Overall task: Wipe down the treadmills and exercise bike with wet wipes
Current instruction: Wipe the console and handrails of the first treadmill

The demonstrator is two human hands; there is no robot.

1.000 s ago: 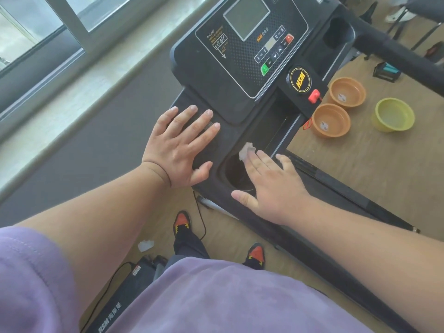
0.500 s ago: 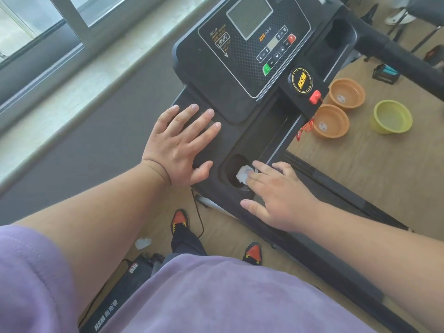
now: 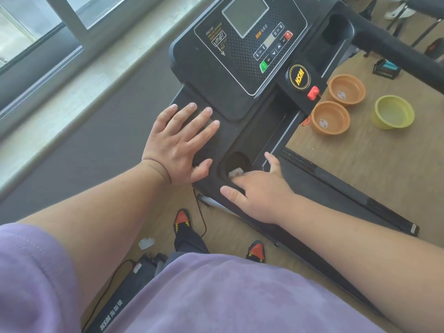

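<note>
Three bowls (image 3: 346, 104) beside treadmill (image 3: 240, 68)

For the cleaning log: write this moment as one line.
phase: wiping cup holder | right hand: presses small white wet wipe at round cup-holder recess | left hand: flat on black treadmill console
</note>
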